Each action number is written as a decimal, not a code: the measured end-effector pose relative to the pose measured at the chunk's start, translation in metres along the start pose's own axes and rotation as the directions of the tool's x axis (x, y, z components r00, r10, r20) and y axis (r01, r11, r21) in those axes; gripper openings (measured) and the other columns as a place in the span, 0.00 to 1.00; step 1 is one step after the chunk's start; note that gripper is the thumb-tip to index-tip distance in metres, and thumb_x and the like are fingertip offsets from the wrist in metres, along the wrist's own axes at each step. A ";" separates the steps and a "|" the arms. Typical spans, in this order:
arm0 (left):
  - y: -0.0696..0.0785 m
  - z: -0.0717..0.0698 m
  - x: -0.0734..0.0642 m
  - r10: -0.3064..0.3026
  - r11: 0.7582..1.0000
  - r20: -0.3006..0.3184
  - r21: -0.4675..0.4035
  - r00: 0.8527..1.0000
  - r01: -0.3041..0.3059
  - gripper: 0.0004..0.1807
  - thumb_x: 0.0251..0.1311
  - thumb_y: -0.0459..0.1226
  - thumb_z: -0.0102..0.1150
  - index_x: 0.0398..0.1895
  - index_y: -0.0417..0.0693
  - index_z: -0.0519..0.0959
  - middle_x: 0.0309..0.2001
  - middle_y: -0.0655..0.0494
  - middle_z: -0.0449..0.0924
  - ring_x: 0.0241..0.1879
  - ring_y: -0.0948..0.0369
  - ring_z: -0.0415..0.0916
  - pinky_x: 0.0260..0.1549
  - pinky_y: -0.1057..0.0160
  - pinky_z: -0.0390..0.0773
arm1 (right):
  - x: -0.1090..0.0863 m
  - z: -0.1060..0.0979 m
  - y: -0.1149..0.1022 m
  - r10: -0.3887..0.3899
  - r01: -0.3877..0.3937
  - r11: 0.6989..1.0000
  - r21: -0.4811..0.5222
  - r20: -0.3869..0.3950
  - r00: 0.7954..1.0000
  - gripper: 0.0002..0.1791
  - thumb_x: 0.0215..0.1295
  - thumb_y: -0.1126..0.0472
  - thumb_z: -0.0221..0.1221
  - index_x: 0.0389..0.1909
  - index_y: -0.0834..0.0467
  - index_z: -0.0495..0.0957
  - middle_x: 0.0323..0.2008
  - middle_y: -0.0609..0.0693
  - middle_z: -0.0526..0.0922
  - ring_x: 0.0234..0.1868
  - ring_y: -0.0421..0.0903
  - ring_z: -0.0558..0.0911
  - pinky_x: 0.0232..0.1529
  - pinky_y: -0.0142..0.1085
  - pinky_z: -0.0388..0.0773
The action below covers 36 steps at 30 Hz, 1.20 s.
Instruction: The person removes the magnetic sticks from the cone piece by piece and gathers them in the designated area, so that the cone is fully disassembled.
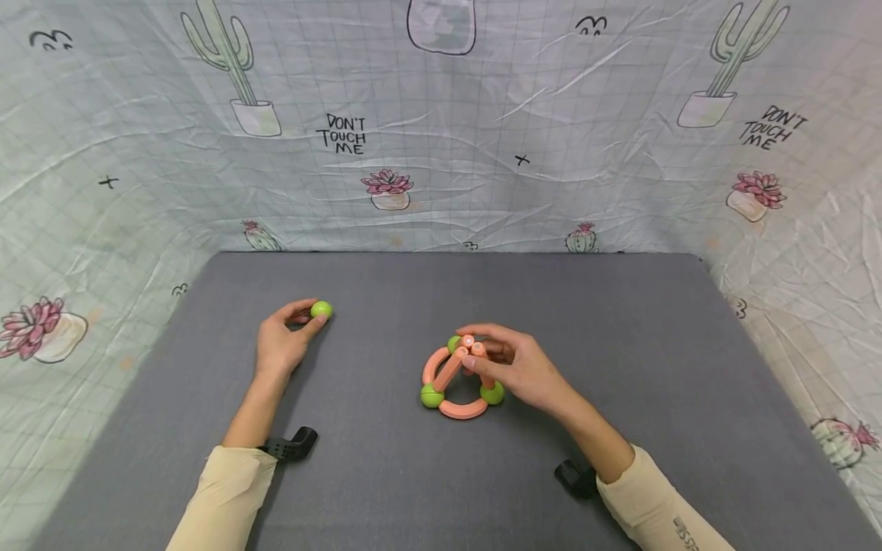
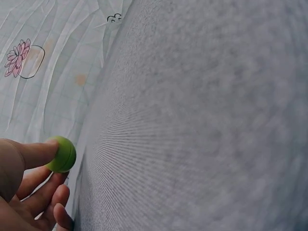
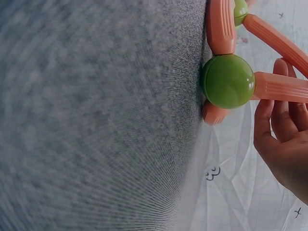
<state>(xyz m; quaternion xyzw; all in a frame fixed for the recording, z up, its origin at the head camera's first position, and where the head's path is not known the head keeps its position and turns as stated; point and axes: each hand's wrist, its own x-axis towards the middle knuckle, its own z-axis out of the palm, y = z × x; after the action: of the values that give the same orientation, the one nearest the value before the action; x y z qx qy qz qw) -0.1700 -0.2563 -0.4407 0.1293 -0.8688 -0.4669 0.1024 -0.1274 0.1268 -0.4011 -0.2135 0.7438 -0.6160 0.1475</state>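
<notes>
My left hand (image 1: 281, 341) pinches a loose green ball (image 1: 321, 309) between thumb and fingers, left of centre; the left wrist view shows a seam around this ball (image 2: 63, 155). Near the middle stands a pyramid-like build of magnetic pieces: curved orange rods (image 1: 463, 410) join green balls (image 1: 432, 396) in a ring on the table. Straight orange rods (image 1: 449, 371) lean up from the balls and meet at the top. My right hand (image 1: 527, 371) holds these rods near their upper ends, thumb in front and fingers behind. A right-side ball (image 3: 228, 81) shows large in the right wrist view.
The grey table (image 1: 372, 474) lies under both hands. A pale cloth (image 1: 455, 138) printed with cacti hangs behind it and along both sides. Black wrist straps with cameras sit on the left wrist (image 1: 292, 445) and right wrist (image 1: 577, 480).
</notes>
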 end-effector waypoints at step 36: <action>0.005 -0.003 -0.014 0.038 0.999 -0.046 -0.001 0.998 -0.038 0.25 0.66 0.39 0.70 0.66 0.43 0.79 0.63 0.42 0.79 0.63 0.45 0.74 0.57 0.56 0.70 | 0.001 0.000 0.002 -0.006 0.006 1.000 -0.027 0.005 1.000 0.25 0.73 0.59 0.64 0.68 0.58 0.76 0.55 0.59 0.87 0.51 0.59 0.89 0.46 0.42 0.88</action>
<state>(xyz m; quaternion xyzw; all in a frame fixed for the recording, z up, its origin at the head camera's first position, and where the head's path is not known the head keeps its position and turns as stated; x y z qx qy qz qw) -0.1569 -0.2515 -0.4362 0.1233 -0.8680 -0.4627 0.1314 -0.1281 0.1264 -0.4028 -0.2191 0.7509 -0.6060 0.1444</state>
